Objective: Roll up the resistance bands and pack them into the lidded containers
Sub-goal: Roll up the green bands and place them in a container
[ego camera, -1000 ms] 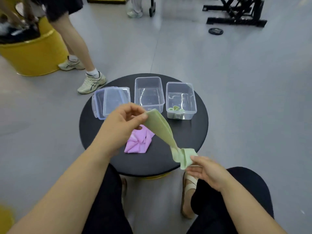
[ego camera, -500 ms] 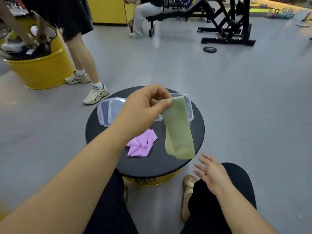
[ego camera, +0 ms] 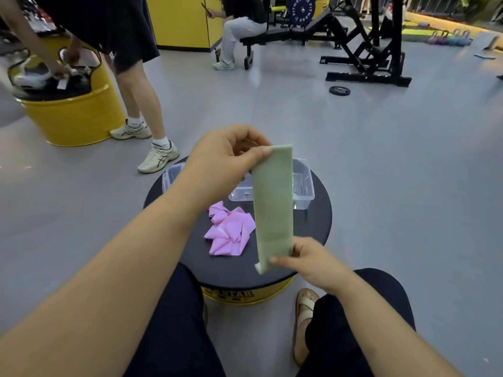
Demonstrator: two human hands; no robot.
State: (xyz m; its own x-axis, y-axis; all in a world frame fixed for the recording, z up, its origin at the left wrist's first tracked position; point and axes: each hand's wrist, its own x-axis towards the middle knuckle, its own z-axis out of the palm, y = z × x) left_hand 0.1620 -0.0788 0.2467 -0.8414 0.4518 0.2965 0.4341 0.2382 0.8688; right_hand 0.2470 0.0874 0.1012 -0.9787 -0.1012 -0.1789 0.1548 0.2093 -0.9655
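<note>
A flat green resistance band (ego camera: 273,208) hangs upright above a round black desk (ego camera: 239,265). The left hand (ego camera: 220,161) pinches its top corner between thumb and curled fingers (ego camera: 242,136), and the right hand (ego camera: 310,262) pinches its lower end the same way. The band looks light, thin, soft and stretchy, likely to sag or spring loose, so a roll is best begun at one short end, held across its full width. A crumpled pink resistance band (ego camera: 231,232) lies on the desk in front of clear plastic containers (ego camera: 303,186).
</note>
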